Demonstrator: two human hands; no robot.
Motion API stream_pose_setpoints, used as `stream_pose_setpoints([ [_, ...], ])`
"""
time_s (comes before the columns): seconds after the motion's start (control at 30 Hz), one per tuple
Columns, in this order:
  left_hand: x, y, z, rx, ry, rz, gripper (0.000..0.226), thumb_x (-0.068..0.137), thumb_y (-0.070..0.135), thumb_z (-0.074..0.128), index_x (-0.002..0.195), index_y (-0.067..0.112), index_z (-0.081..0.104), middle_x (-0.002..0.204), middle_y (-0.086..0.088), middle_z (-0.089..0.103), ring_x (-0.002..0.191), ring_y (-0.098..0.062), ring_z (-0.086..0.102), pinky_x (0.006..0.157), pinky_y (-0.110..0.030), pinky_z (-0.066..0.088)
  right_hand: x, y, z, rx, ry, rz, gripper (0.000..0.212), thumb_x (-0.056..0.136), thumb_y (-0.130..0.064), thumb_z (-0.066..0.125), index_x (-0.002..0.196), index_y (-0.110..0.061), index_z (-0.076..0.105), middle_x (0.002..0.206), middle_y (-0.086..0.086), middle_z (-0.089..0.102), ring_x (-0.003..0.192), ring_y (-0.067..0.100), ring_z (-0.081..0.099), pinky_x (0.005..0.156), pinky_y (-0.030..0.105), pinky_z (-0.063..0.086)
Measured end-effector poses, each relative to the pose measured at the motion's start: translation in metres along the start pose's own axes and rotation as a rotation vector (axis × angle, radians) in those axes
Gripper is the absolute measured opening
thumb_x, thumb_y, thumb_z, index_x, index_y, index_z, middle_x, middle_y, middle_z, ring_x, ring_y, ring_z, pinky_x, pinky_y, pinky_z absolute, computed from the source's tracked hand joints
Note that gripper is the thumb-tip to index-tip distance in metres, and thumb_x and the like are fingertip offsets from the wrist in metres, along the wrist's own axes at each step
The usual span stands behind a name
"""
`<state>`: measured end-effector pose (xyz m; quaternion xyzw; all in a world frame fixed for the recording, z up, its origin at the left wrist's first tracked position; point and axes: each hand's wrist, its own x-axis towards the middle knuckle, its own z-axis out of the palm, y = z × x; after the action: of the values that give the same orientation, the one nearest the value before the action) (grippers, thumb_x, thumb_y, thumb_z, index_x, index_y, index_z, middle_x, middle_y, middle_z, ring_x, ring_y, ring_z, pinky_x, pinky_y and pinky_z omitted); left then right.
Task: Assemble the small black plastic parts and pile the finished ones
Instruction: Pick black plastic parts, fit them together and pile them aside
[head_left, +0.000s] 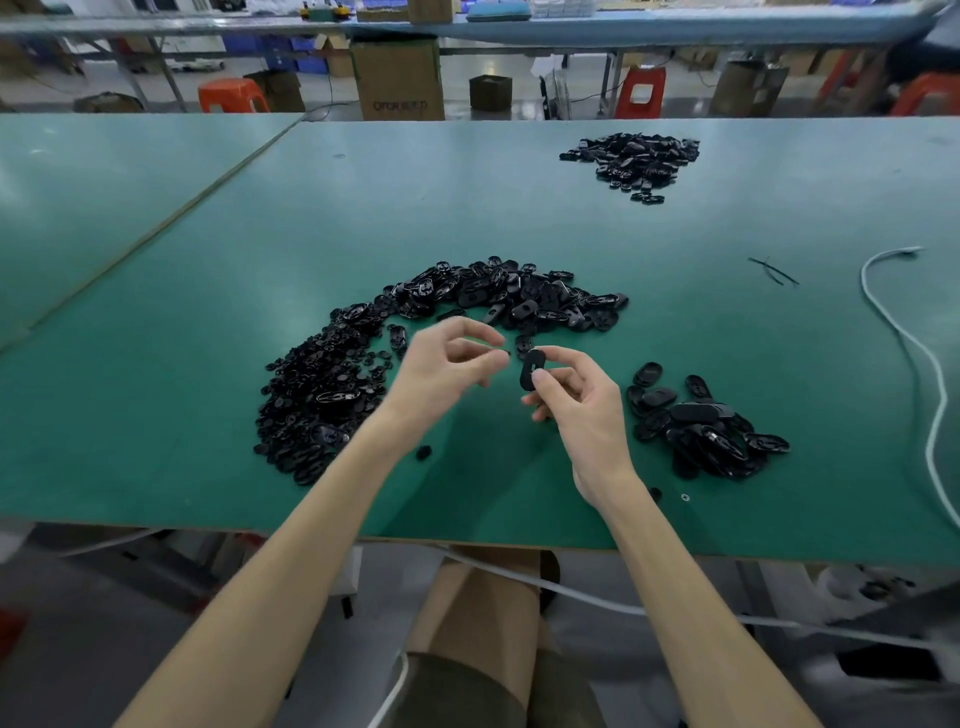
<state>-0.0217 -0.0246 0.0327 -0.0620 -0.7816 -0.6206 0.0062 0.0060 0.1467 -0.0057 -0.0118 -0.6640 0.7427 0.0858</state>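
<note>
Though one small pile (701, 431) looks finished, big heaps (322, 395) remain; right hand (582, 410) pinches an oval part (532, 369), grip of left hand (441, 374) unclear.

L hand (447, 364) fingers curled, blurry; R hand (576, 405) pinches black part (531, 361) betw thumb & fingers. Hands close together.

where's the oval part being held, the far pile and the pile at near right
held oval part (531, 365) head view, its upper half
far pile (636, 158) head view, centre of the heap
near right pile (701, 431) head view, centre of the heap
</note>
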Motion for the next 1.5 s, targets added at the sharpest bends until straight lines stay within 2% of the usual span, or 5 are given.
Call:
stream_pose_setpoints([
  [0.3,-0.012,-0.023,0.046,-0.287,0.147,0.026,0.008,0.091,0.008,0.076,0.093,0.016,0.076,0.081,0.005,0.074,0.069,-0.003,0.061,0.064,-0.013,0.046,0.001,0.003,-0.002,0.024,0.060,-0.014,0.028,0.101,-0.005,0.062,0.114,-0.024,0.076,0.081,-0.002,0.070,0.067,0.009,0.063,0.062,0.023,0.052],
  [0.5,-0.015,-0.027,0.045,-0.295,0.138,0.035,0.007,0.091,0.006,0.076,0.097,0.010,0.075,0.083,0.005,0.075,0.070,-0.005,0.063,0.066,-0.014,0.048,0.002,0.003,-0.002,0.034,0.066,-0.020,0.030,0.101,-0.004,0.063,0.115,-0.027,0.075,0.082,-0.008,0.071,0.068,0.008,0.064,0.064,0.021,0.053],
  [0.67,-0.014,-0.030,0.046,-0.311,0.157,0.029,0.009,0.091,0.007,0.076,0.099,0.009,0.074,0.084,0.001,0.075,0.071,-0.006,0.064,0.067,-0.015,0.049,0.002,0.006,-0.002,0.054,0.105,0.008,0.026,0.098,-0.002,0.066,0.120,-0.014,0.069,0.088,0.001,0.072,0.073,0.010,0.068,0.064,0.024,0.053],
  [0.87,-0.014,-0.030,0.046,-0.332,0.157,0.063,0.009,0.090,0.004,0.075,0.096,0.011,0.075,0.087,0.001,0.074,0.078,-0.006,0.065,0.071,-0.015,0.050,0.002,0.003,-0.003,0.101,0.097,-0.029,0.024,0.098,-0.003,0.065,0.106,-0.022,0.077,0.079,-0.005,0.070,0.065,0.009,0.056,0.058,0.021,0.046],
  [1.5,-0.013,-0.037,0.047,-0.199,0.144,0.115,0.008,0.089,0.012,0.078,0.090,0.018,0.072,0.081,0.005,0.073,0.072,-0.008,0.061,0.065,-0.019,0.047,-0.002,0.001,-0.003,-0.055,0.081,-0.070,0.023,0.095,-0.006,0.069,0.100,-0.026,0.078,0.081,-0.007,0.073,0.074,0.008,0.067,0.060,0.021,0.051],
])
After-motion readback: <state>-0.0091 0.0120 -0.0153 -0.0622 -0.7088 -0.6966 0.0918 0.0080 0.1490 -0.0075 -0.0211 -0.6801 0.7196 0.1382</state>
